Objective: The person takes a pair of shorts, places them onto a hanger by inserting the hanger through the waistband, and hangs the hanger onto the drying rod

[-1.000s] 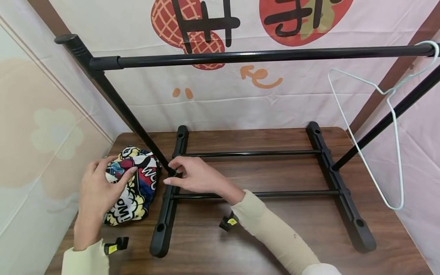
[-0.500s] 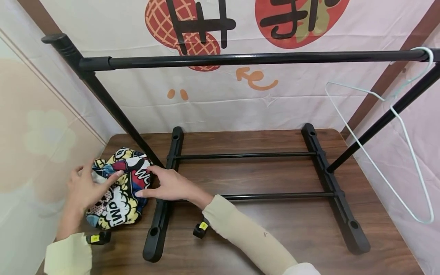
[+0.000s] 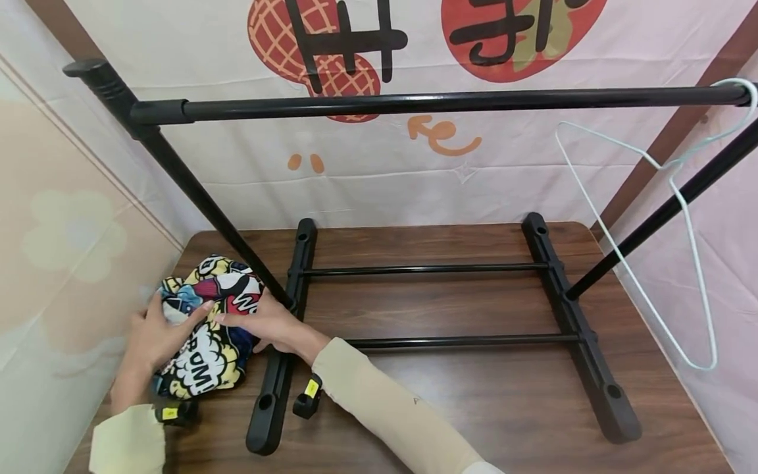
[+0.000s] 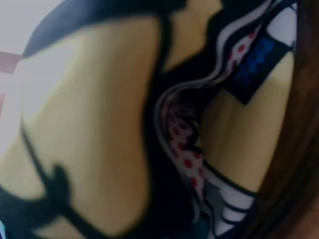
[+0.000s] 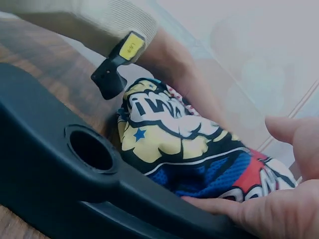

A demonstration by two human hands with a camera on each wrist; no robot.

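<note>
A bunched comic-print cloth (image 3: 207, 352) lies on the table's left, beside the rack's left foot. My left hand (image 3: 151, 342) rests against its left side, thumb over the top; its other fingers are partly hidden. From the right, my right hand (image 3: 269, 322) touches the cloth between the rack post and foot. In the right wrist view, the right thumb (image 5: 286, 130) is raised off the cloth while a straight finger (image 5: 214, 205) runs along its lower edge. Close up in the left wrist view, the cloth (image 4: 184, 144) shows a folded edge and a dark label (image 4: 251, 69).
A black garment rack stands on the wooden table (image 3: 426, 408), with a top bar (image 3: 438, 102), left post (image 3: 195, 194), left foot (image 3: 266, 408) and right foot (image 3: 598, 382). A pale wire hanger (image 3: 639, 276) hangs at the bar's right end. Printed fabric walls surround the table.
My right hand has moved left from the base of the rack post onto the cloth's right side. The cloth has shifted slightly left, my left hand staying against it. The hanger has swung.
</note>
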